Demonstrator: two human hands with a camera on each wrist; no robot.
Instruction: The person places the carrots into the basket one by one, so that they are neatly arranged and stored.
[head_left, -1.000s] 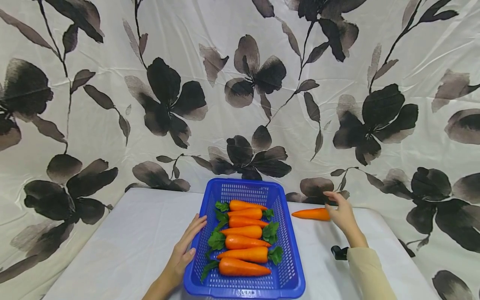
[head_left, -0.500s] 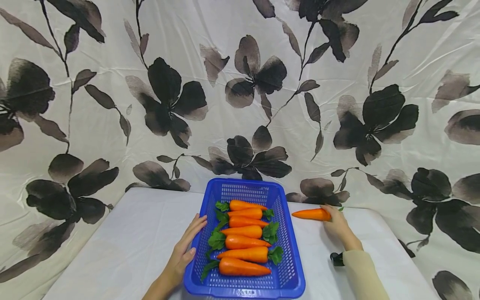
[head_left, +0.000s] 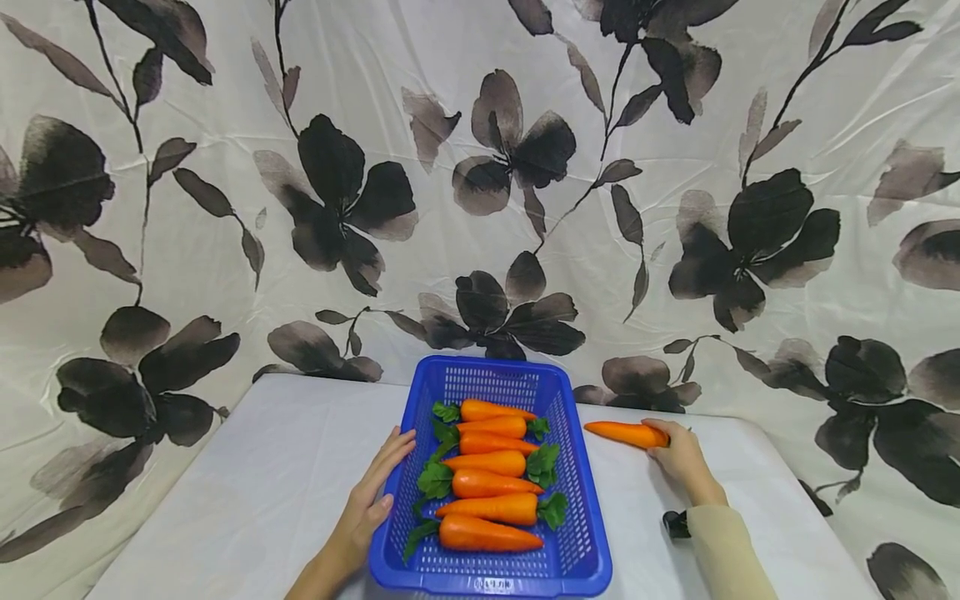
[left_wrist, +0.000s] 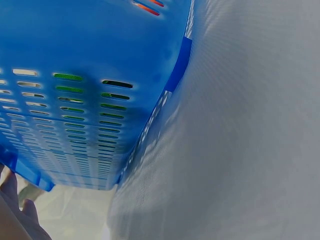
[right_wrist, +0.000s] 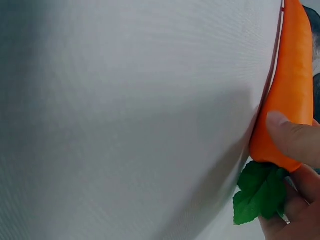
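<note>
My right hand (head_left: 684, 458) grips a single orange carrot (head_left: 621, 432) by its thick end, to the right of the basket. In the right wrist view the thumb (right_wrist: 297, 140) presses on this carrot (right_wrist: 292, 80), and its green leaves (right_wrist: 260, 192) hang beside the fingers. My left hand (head_left: 360, 504) rests with fairly straight fingers on the left rim of a blue plastic basket (head_left: 555, 585). Several carrots (head_left: 491, 534) with green tops lie crosswise in a row inside it. Slotted basket wall (left_wrist: 85, 45) fills much of the left wrist view, with fingertips (left_wrist: 30, 210) at the lower left.
A white-covered table (head_left: 247, 500) extends on both sides of the basket. Behind it hangs a pale curtain (head_left: 420, 208) with dark flower prints. A small black device (head_left: 676, 524) sits at the right wrist, by the beige sleeve (head_left: 727, 550).
My right hand came down onto the lone carrot and took hold of its thick end, which has shifted slightly toward me. The left hand and basket stayed in place.
</note>
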